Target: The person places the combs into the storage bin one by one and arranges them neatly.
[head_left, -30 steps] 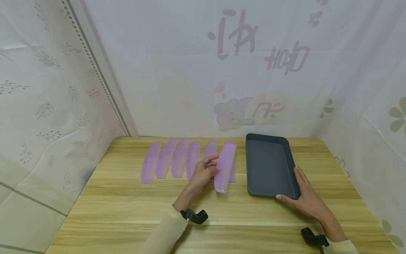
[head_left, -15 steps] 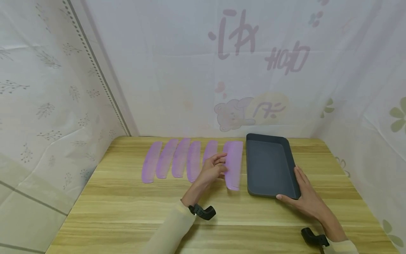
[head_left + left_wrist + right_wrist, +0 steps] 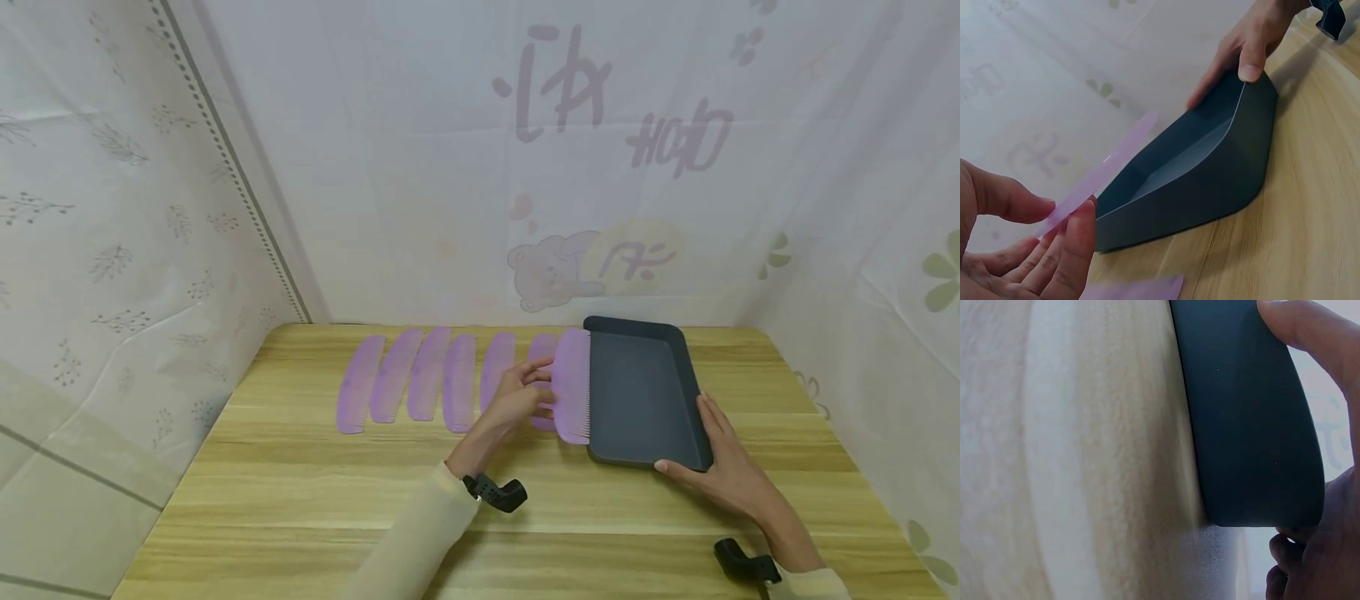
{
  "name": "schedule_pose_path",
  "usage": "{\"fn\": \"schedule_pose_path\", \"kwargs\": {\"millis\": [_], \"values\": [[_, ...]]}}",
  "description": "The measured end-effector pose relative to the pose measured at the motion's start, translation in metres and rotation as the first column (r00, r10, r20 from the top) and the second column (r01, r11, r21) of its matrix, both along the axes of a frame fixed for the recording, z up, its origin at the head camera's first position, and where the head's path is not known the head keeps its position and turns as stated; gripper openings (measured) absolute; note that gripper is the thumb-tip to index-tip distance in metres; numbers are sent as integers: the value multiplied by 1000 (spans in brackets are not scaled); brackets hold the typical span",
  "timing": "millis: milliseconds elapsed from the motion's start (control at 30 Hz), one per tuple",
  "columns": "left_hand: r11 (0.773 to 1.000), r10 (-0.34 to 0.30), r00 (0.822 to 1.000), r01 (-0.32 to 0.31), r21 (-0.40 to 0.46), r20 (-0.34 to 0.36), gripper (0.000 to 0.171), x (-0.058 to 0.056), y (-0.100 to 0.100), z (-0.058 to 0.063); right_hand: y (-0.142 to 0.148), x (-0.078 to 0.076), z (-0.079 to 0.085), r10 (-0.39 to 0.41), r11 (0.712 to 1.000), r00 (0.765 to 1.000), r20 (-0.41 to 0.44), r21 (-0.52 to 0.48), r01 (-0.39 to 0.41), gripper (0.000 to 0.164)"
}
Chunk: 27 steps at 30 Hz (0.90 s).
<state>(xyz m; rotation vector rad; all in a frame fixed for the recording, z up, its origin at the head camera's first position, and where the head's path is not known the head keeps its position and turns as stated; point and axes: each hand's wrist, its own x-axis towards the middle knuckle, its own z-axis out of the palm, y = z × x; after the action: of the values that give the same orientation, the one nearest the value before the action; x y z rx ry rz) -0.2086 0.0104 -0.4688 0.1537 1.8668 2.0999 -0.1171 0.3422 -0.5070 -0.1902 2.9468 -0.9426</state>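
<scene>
In the head view my left hand (image 3: 517, 400) pinches a translucent purple comb (image 3: 572, 387) between thumb and fingers. This comb is raised, its teeth facing right and overlapping the left rim of a dark grey rectangular tray (image 3: 641, 400). The left wrist view has the held comb (image 3: 1100, 172) nearly edge-on, beside the tray wall (image 3: 1191, 194). My right hand (image 3: 731, 475) holds the tray's near right corner, its thumb on the near rim and fingers along the right side. In the right wrist view the thumb touches the tray's upper edge, and other fingertips are partly hidden behind the tray.
Several more purple combs (image 3: 425, 375) lie in a row left of the tray; another comb (image 3: 542, 346) lies partly hidden behind the held one. The wooden table (image 3: 600, 517) meets a printed cloth backdrop (image 3: 420, 167) behind, with cloth at both sides.
My left hand has carried the comb rightward to the tray's left rim, uncovering part of a comb lying beneath its former place. The right hand and tray have stayed put.
</scene>
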Motion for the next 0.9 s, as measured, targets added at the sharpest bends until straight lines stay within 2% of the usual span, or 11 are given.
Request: {"fn": "schedule_pose_path", "kwargs": {"millis": [600,900], "values": [[992,-102,994,100,71,28,71,-7,41,4,0,1,-2,-10,1000,1000,-4,12,10,126],[991,-127,991,124,56,47,72,-13,59,4,0,0,-2,-14,1000,1000,5,11,14,126]]}}
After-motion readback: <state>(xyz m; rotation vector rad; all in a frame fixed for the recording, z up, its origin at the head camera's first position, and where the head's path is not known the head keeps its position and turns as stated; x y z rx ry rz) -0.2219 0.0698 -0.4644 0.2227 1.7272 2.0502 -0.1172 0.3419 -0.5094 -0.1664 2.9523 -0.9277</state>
